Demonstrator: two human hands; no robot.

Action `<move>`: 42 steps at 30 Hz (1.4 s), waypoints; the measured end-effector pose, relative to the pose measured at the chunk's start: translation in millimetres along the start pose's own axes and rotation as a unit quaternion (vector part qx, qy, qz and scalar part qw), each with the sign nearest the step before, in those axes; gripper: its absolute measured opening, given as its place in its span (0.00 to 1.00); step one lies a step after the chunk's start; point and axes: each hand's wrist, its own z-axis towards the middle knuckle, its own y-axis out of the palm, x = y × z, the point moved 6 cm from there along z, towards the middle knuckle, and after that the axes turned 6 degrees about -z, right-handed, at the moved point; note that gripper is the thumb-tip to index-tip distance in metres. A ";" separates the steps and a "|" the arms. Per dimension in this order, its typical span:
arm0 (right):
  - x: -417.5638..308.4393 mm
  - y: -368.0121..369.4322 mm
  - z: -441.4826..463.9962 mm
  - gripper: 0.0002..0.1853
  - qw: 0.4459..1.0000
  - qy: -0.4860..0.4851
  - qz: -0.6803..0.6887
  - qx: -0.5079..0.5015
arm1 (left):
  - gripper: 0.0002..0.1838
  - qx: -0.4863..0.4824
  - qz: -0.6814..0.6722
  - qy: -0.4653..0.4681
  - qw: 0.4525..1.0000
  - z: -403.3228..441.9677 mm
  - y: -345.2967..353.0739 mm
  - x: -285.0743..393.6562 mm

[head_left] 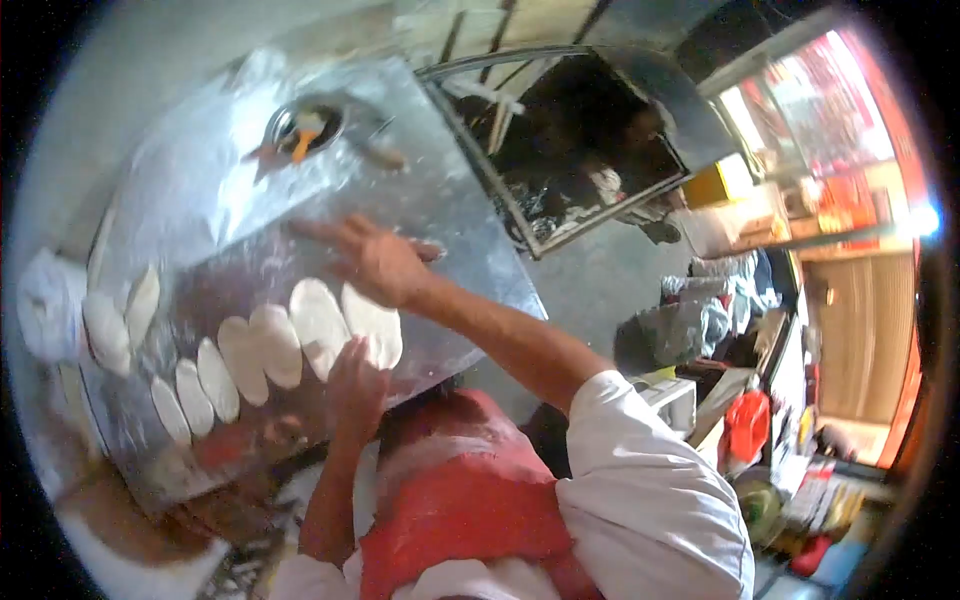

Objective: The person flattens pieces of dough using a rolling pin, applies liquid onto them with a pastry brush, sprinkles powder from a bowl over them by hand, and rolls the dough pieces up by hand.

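A row of flattened, oval dough pieces (241, 360) lies along the near side of the floured metal table, smaller toward the left. At the row's right end, my left hand (360, 385) has its curled fingers at the near edge of the last dough piece (380, 330), beside the neighbouring oval piece (318, 320). My right hand (375, 262), slightly blurred, is stretched over the far end of that last piece, fingers spread and pointing left. Nothing shows in its grasp. Contact between the right palm and the dough is hidden.
On the metal table (440, 190) stand a round bowl (305, 128) with something orange in it and a short wooden-ended tool (380, 155). More dough (107, 333) lies at the left edge, near a white cloth (50, 300). A dark, metal-framed opening (580, 150) adjoins the table's far right.
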 end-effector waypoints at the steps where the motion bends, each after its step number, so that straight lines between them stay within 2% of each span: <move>1: -6.6 -16.7 -12.6 0.28 0.999 -0.030 -0.009 0.035 | 0.26 0.009 -0.075 -0.039 0.996 14.0 -19.6 8.8; 2: -10.9 -35.5 -21.8 0.29 0.996 -0.062 -0.019 0.067 | 0.21 0.018 -0.150 -0.079 0.985 27.1 -34.4 16.8; 4: -4.6 -79.7 -41.8 0.28 0.995 -0.024 -0.021 0.093 | 0.12 0.044 -0.178 0.019 0.983 58.4 -62.7 32.6; 5: 0.3 -104.2 -56.1 0.28 0.995 0.015 -0.012 0.102 | 0.07 0.066 -0.270 0.034 0.960 73.6 -76.0 45.7; 6: -1.0 -133.8 -68.3 0.28 0.993 0.017 -0.018 0.116 | 0.08 0.073 -0.236 0.081 0.966 89.4 -97.3 67.3; 8: -8.6 -210.0 -95.1 0.21 0.978 0.036 -0.001 0.207 | 0.12 0.076 -0.280 0.083 0.953 116.8 -130.2 132.7; 10: -34.6 -281.1 -124.4 0.21 0.936 -0.057 -0.068 0.341 | 0.19 0.082 -0.340 0.218 0.911 134.8 -155.8 190.1; 12: -67.3 -345.2 -162.9 0.19 0.893 -0.078 -0.205 0.392 | 0.20 0.101 -0.325 0.313 0.887 140.6 -181.3 240.1; 13: -75.2 -365.5 -187.3 0.18 0.889 -0.039 -0.087 0.447 | 0.20 0.107 -0.332 0.380 0.857 138.2 -194.9 267.8; 14: -108.8 -390.0 -207.7 0.11 0.863 -0.091 -0.126 0.480 | 0.20 0.107 -0.330 0.375 0.859 135.8 -205.5 294.1; 16: -157.9 -418.5 -248.3 0.11 0.812 -0.205 -0.137 0.530 | 0.32 0.185 -0.436 0.445 0.760 122.5 -242.1 339.7; 17: -176.0 -427.7 -264.8 0.11 0.793 -0.259 -0.128 0.536 | 0.30 0.013 -0.406 0.608 0.682 125.5 -262.8 339.5; 18: -192.8 -435.2 -280.1 0.11 0.776 -0.302 -0.124 0.540 | 0.38 0.090 -0.346 0.593 0.721 107.4 -259.0 389.3; 19: -206.2 -442.3 -293.4 0.10 0.764 -0.335 -0.118 0.539 | 0.38 0.090 -0.314 0.600 0.731 97.3 -257.4 412.7; 21: -225.0 -449.2 -311.8 0.10 0.749 -0.382 -0.107 0.531 | 0.37 0.067 -0.301 0.605 0.734 89.4 -257.3 417.5; 25: -237.9 -449.4 -324.0 0.10 0.739 -0.414 -0.093 0.523 | 0.36 0.055 -0.287 0.589 0.754 74.7 -256.4 411.7; 33: -236.6 -442.4 -310.8 0.11 0.724 -0.451 -0.029 0.521 | 0.32 0.088 -0.266 0.497 0.821 45.0 -261.7 356.8; 38: -213.9 -416.0 -301.1 0.12 0.676 -0.494 0.035 0.545 | 0.30 0.123 -0.261 0.421 0.860 36.2 -254.8 298.5; 42: -208.8 -401.2 -265.3 0.13 0.653 -0.480 0.093 0.578 | 0.29 0.120 -0.269 0.343 0.892 44.2 -264.8 257.5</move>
